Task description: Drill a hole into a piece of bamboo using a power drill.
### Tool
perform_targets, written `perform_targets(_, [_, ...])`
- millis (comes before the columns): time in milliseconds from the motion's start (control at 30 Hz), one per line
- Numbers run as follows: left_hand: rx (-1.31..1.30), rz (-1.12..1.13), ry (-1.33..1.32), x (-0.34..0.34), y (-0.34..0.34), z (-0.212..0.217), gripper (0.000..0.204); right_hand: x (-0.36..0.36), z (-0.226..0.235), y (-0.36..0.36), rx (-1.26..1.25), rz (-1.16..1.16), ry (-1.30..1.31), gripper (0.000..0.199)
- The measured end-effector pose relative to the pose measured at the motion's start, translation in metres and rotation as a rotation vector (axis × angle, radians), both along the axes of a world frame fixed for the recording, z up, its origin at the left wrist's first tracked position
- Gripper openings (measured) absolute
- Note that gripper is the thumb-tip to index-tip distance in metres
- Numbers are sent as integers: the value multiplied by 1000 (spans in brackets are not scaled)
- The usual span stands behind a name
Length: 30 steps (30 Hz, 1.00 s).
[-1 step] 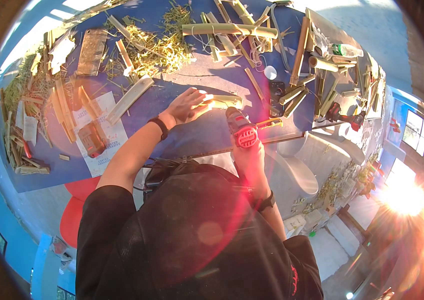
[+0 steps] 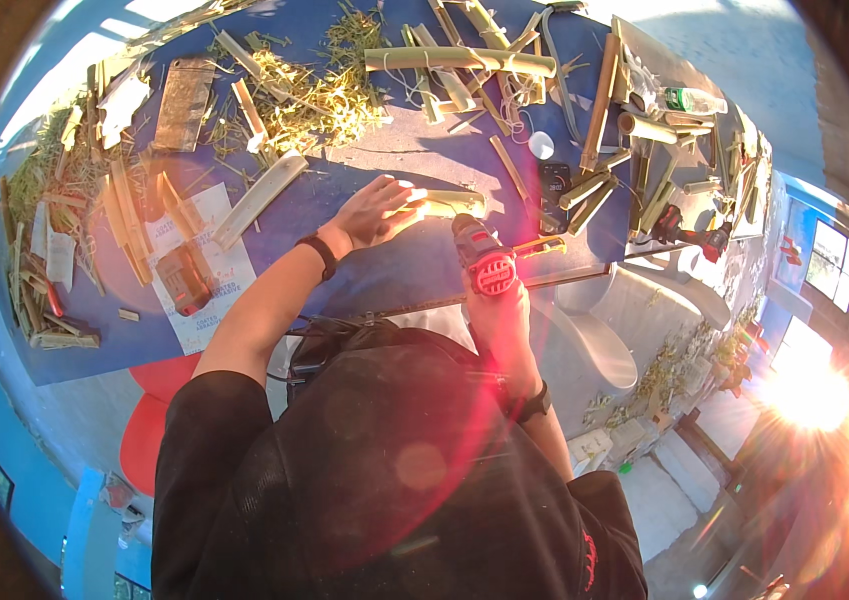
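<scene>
With its fingers bent over one end, my left hand grips a short piece of split bamboo against the blue table. My right hand is wrapped round the handle of a red and dark power drill. The drill's front end is close to the bamboo's right end; whether a bit touches it is too small to tell. Just right of the drill lies a yellow-edged tool, partly hidden by glare. A longer split bamboo strip rests left of my left hand.
The blue table carries bamboo shavings, a long bamboo tube and a white printed sheet. A green-labelled bottle and another red and black power tool lie right. A white chair stands at the front edge.
</scene>
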<state>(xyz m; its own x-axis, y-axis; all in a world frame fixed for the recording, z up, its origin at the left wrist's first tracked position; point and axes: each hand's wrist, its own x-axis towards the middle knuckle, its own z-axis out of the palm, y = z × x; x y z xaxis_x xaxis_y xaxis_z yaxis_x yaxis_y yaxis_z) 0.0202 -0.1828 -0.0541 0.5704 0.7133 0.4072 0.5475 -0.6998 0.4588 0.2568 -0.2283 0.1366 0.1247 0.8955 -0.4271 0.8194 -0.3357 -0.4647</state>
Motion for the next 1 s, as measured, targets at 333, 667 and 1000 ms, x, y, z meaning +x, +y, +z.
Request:
perform_targets(333, [-14,-1,-1,-1,-1,-2,39,-7,5,5,43,36,-52,24])
perform_targets(667, [23,4,41,-3,0,-2,35,-7,6,11,123,114,-55,27])
perform_targets(1000, [-68,-25,21,0,-4,-10,59,-5,4,15,36,92,-79,30])
